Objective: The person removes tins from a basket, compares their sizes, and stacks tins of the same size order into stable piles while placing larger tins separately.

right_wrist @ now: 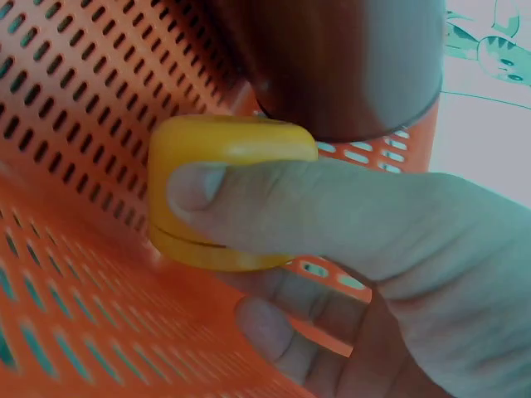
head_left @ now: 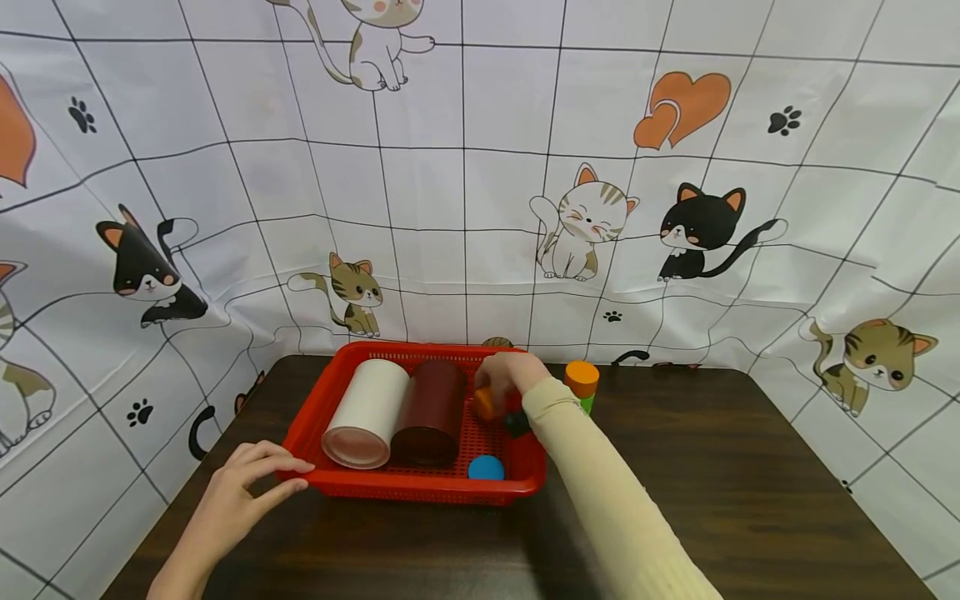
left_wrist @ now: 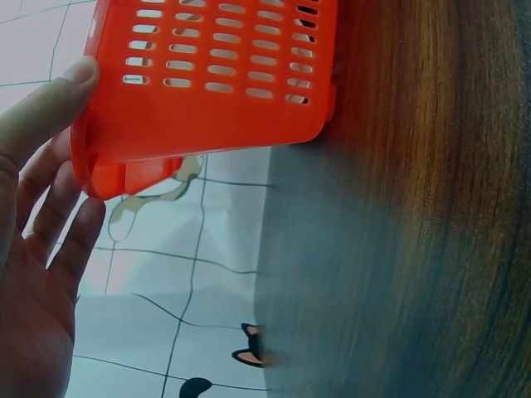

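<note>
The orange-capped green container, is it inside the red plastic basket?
No, the container is outside, to the right of the basket.

Yellow object (right_wrist: 236, 138) partly behind right grip (right_wrist: 377, 245)

No words, brand or number could be read on the red basket (head_left: 420, 486), the white cylinder (head_left: 366, 408), the maroon cylinder (head_left: 432, 404), the blue round piece (head_left: 486, 467), the rounded yellow piece (right_wrist: 241, 141) or the orange-topped green container (head_left: 582, 377). The only signs that could be made out were pictures without lettering: orange hearts (head_left: 701, 100) and black paw prints (head_left: 785, 122), printed on the white grid-lined backdrop (head_left: 498, 92)
</note>
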Action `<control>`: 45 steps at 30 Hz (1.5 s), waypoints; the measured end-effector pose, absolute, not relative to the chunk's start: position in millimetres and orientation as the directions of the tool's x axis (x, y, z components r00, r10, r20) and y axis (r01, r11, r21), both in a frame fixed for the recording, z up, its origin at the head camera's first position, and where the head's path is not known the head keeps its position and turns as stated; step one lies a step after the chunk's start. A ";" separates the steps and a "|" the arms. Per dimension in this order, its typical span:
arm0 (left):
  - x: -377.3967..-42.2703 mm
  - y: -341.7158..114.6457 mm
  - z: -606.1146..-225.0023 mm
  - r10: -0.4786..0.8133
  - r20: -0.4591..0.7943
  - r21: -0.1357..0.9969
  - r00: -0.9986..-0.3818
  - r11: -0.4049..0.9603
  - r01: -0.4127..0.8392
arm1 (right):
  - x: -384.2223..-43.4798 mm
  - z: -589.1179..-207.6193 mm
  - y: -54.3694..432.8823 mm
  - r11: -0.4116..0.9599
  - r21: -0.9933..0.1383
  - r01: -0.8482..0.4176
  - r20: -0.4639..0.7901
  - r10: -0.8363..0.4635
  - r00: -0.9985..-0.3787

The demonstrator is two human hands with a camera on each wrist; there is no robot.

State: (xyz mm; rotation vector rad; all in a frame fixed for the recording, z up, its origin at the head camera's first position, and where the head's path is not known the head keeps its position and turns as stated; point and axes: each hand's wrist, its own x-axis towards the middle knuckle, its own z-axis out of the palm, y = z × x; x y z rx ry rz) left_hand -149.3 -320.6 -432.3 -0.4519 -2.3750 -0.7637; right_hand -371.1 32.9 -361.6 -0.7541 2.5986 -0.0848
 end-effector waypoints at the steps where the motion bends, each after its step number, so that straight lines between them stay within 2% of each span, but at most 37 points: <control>1: -149.2 -320.3 -431.9 0.132 0.631 0.412 -0.765 0.778 0.474 | -371.5 -359.6 33.7 0.853 -0.178 -0.491 -0.389 -0.519 -0.761; 6: -149.0 -319.8 -430.4 0.129 0.627 0.413 -0.768 0.781 0.468 | -373.1 -347.7 36.8 0.845 -0.166 -0.508 -0.373 -0.531 -0.761; 10: -149.3 -320.0 -430.1 0.127 0.626 0.413 -0.769 0.782 0.466 | -374.8 -339.2 37.6 0.806 -0.187 -0.562 -0.342 -0.589 -0.732; 16: -149.7 -320.6 -429.9 0.124 0.628 0.412 -0.768 0.784 0.464 | -374.6 -330.7 40.1 0.727 -0.268 -0.632 -0.239 -0.686 -0.687; 30: -149.3 -319.9 -431.1 0.123 0.634 0.412 -0.763 0.782 0.468 | -373.3 -317.8 56.9 0.635 -0.304 -0.710 -0.064 -0.757 -0.650; 45: -149.1 -319.3 -432.5 0.124 0.633 0.410 -0.764 0.783 0.467 | -363.0 -300.0 84.3 0.604 -0.417 -0.680 0.008 -0.745 -0.667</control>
